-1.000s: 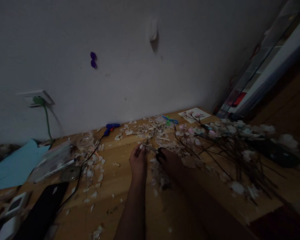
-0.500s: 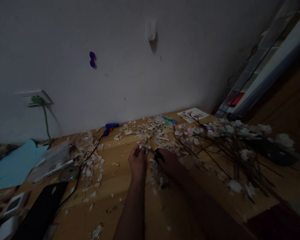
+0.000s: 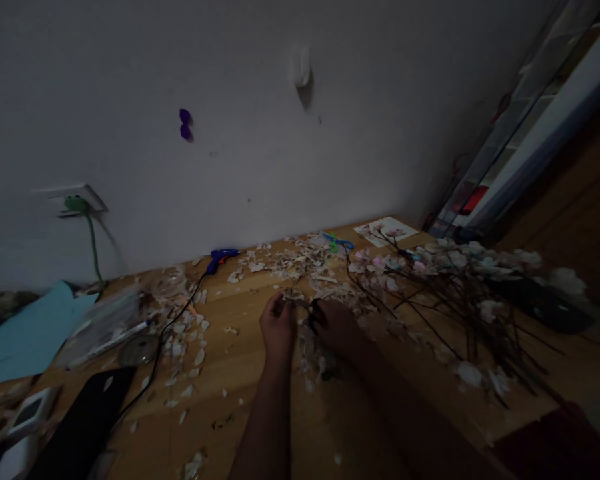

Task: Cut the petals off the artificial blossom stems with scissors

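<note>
Over the tabletop (image 3: 253, 347), scissors (image 3: 313, 315) are gripped in the right hand's (image 3: 337, 325) curled fingers; the left hand's (image 3: 278, 327) bent fingers' hold cannot be told. Stems (image 3: 515, 365) are already flowered; petals (image 3: 200, 357) are left loose.

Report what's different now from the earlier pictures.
The left hand has shifted slightly toward the right hand; the pale piece at its fingertips no longer shows clearly. The black-handled scissors remain in the right hand. The blue glue gun and flowers lie unchanged.
</note>
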{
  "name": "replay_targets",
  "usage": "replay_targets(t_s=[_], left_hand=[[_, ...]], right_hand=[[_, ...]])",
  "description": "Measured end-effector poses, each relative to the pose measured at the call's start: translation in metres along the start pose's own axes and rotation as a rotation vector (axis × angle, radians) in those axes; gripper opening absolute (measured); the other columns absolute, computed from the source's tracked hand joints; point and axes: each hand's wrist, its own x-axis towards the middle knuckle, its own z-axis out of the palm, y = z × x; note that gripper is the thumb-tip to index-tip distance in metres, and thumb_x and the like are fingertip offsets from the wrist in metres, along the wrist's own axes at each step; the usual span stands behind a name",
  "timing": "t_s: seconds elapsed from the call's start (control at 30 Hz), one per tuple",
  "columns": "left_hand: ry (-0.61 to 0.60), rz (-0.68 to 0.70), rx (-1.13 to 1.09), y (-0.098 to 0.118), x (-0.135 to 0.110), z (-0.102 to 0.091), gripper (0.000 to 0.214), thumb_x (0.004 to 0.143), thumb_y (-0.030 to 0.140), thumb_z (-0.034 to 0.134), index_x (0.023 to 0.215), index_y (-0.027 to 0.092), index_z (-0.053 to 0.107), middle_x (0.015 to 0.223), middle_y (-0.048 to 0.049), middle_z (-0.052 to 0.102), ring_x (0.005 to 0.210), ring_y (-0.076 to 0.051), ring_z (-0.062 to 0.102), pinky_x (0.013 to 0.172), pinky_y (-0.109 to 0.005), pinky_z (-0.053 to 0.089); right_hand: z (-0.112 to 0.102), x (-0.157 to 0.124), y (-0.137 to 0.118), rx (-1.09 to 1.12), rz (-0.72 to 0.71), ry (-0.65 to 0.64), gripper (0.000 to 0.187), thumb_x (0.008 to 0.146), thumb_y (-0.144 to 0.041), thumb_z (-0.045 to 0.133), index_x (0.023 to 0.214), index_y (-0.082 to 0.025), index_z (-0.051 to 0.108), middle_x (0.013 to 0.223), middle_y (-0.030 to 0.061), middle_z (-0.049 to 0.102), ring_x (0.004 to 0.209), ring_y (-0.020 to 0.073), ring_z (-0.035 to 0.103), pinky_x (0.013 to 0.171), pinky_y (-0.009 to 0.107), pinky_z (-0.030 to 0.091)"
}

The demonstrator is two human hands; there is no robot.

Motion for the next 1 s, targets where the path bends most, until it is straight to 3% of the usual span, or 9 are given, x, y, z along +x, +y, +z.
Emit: replay_targets(t_s=[0.23,0.47,0.77,0.87,1.0], left_hand=[[-0.023,-0.052,-0.184,0.005,-0.001,0.003,0.045,0.067,0.033,0.079,0.107,0.015,0.07,0.1,-0.0092,0.074,0.09,-0.018,0.069,0.086,-0.031,0.051],[-0.017,-0.083,-0.292,0.01,-0.005,0.005,0.045,0.065,0.034,0.082,0.105,0.016,0.07,0.102,-0.0093,0.073,0.092,-0.018,0.069,0.088,-0.033,0.052],[0.008,-0.006,-0.202,0.013,-0.005,0.001,0.044,0.067,0.035,0.08,0.105,0.017,0.071,0.102,-0.01,0.073,0.093,-0.019,0.068,0.087,-0.032,0.051],[-0.021,0.001,-0.155,0.015,-0.007,0.001,0.042,0.068,0.035,0.079,0.105,0.017,0.07,0.101,-0.0096,0.073,0.092,-0.019,0.068,0.087,-0.032,0.05],[-0.072,0.039,-0.035,0.016,-0.007,0.003,0.035,0.069,0.032,0.077,0.1,0.017,0.072,0.093,-0.0078,0.073,0.09,-0.019,0.068,0.085,-0.031,0.05]], right_hand=[[0.001,0.002,0.007,-0.015,0.103,-0.054,0.017,0.09,-0.03,0.054,0.099,-0.021,0.064,0.094,0.0052,0.07,0.088,0.0194,0.06,0.074,0.027,0.033],[-0.001,0.002,0.005,-0.004,0.072,-0.071,0.016,0.09,-0.029,0.053,0.096,-0.02,0.066,0.091,0.0057,0.068,0.087,0.0197,0.059,0.074,0.027,0.033],[-0.006,-0.002,-0.005,0.001,0.034,-0.073,0.019,0.085,-0.032,0.06,0.098,-0.019,0.062,0.093,0.0068,0.063,0.087,0.0207,0.054,0.075,0.029,0.033],[-0.004,-0.003,-0.006,0.013,0.006,-0.039,0.033,0.08,-0.041,0.067,0.101,-0.018,0.058,0.096,0.0068,0.063,0.091,0.0226,0.053,0.077,0.03,0.033],[-0.001,-0.003,-0.004,0.007,0.013,-0.043,0.031,0.082,-0.039,0.064,0.104,-0.018,0.057,0.094,0.0061,0.063,0.09,0.022,0.054,0.076,0.03,0.032]])
